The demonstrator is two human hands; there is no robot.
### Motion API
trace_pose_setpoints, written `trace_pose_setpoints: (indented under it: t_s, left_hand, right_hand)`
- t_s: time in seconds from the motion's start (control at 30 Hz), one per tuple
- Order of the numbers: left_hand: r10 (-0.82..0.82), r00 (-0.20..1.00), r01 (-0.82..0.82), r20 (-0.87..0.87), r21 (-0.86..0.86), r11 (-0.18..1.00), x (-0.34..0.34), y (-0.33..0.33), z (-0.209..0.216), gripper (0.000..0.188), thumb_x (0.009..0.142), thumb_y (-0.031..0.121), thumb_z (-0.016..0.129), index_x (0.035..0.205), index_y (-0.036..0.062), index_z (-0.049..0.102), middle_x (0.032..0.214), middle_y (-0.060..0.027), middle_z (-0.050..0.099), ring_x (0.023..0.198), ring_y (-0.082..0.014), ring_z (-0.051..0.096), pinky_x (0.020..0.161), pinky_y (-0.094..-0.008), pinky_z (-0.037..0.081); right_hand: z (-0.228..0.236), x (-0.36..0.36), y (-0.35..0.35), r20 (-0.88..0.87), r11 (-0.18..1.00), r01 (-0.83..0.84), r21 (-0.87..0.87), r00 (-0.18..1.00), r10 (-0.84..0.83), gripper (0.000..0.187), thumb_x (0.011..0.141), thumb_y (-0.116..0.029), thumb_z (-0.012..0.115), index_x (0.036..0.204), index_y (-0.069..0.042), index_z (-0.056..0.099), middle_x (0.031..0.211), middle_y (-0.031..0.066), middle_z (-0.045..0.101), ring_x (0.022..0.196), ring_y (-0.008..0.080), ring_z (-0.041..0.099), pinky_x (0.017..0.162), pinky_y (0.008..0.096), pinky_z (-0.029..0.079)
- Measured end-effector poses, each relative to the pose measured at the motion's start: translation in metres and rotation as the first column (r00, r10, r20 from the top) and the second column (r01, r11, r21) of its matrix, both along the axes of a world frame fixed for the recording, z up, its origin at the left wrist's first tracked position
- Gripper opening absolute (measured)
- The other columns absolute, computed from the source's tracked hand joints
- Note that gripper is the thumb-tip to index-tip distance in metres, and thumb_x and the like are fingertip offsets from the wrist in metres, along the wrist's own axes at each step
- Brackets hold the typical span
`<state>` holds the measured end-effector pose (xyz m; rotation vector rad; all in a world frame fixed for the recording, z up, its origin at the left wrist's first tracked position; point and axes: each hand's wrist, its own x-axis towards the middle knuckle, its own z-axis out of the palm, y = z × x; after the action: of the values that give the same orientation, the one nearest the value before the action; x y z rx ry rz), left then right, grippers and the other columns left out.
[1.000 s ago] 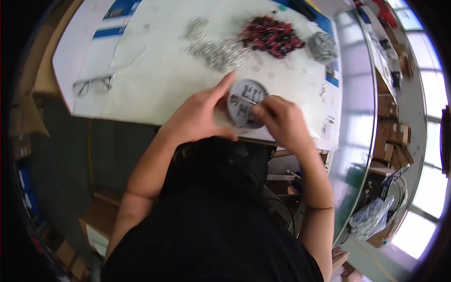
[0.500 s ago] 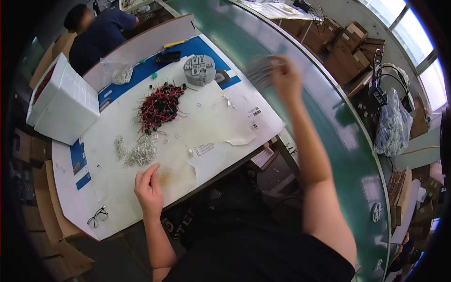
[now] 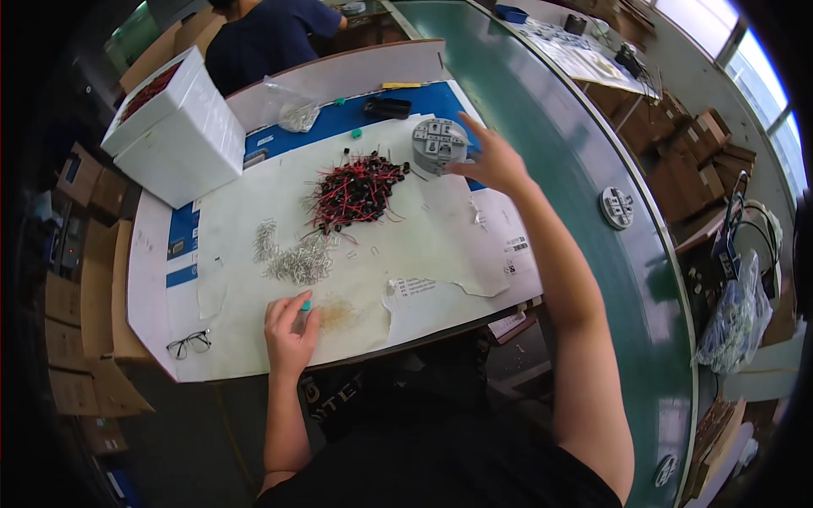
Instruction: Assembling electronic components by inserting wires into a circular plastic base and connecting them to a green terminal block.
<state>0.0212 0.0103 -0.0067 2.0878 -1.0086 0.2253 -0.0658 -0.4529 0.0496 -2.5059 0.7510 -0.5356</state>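
My right hand (image 3: 495,161) reaches over the far right of the table, fingers spread, beside a stack of grey round slotted housings (image 3: 440,144). I cannot tell whether its fingertips touch the stack. Near the front edge, my left hand (image 3: 290,337) pinches a small green piece (image 3: 306,306) between thumb and fingers. Just beyond that hand lies a heap of small clear and metallic parts (image 3: 301,261). Farther back is a tangled pile of black components with red wires (image 3: 356,193). Another grey round housing (image 3: 616,208) sits on the green conveyor belt.
A white foam box (image 3: 182,135) holding red wires stands at the left. At the back are a plastic bag (image 3: 296,114), a black tray (image 3: 387,107) and a yellow tool (image 3: 402,85). Glasses (image 3: 189,344) lie front left. A co-worker (image 3: 267,42) sits beyond the partition.
My right hand has come back from over the conveyor to the stack, its blurred grey object released. A grey housing now sits on the belt there. The whole view has shifted.
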Motion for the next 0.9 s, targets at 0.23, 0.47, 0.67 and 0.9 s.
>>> trace_pose_setpoints:
  t_s: [0.23,0.47,0.67,0.9]
  left_hand:
    - [0.027,0.997,-0.032,-0.067,-0.063,0.998,-0.005,0.003,0.000,0.029,0.088,0.009,0.080,0.117,0.0048,0.078,0.098,-0.0111,0.069,0.093,-0.0303,0.064,0.083,-0.0404,0.053]
    - [-0.020,1.000,0.020,0.009,-0.047,0.999,-0.001,0.006,0.002,0.026,0.089,0.010,0.079,0.114,0.0054,0.078,0.096,-0.0107,0.069,0.090,-0.0306,0.064,0.082,-0.0414,0.053]
    - [-0.006,1.000,0.006,0.002,-0.077,0.997,0.000,0.003,0.003,0.025,0.089,0.008,0.079,0.114,0.0058,0.078,0.095,-0.0104,0.069,0.089,-0.0305,0.064,0.081,-0.0411,0.053]
    - [-0.044,0.999,0.041,-0.018,-0.149,0.988,0.001,0.011,0.001,0.024,0.089,0.002,0.076,0.113,0.0033,0.078,0.097,-0.0117,0.070,0.092,-0.0302,0.066,0.083,-0.0388,0.054]
  right_hand:
    - [-0.011,0.034,-0.010,-0.161,0.996,-0.027,0.081,0.986,0.039,0.121,0.066,-0.045,0.095,0.168,-0.026,0.033,0.143,0.0191,0.062,0.129,0.0367,0.064,0.109,0.0449,0.051]
    - [-0.007,-0.053,-0.009,-0.086,0.896,-0.392,0.210,0.905,0.416,0.123,0.061,-0.038,0.099,0.166,-0.023,0.038,0.149,0.0190,0.059,0.135,0.0383,0.060,0.113,0.0448,0.048]
    - [0.035,-0.043,0.074,-0.169,0.996,0.090,0.007,0.982,-0.087,0.099,0.067,-0.036,0.098,0.155,-0.019,0.056,0.149,0.0186,0.059,0.132,0.0356,0.062,0.111,0.0461,0.049]
    - [0.013,-0.039,0.050,-0.142,0.958,0.267,0.107,0.958,-0.251,0.084,0.071,-0.041,0.094,0.145,-0.014,0.065,0.140,0.0160,0.064,0.124,0.0314,0.068,0.106,0.0434,0.053]
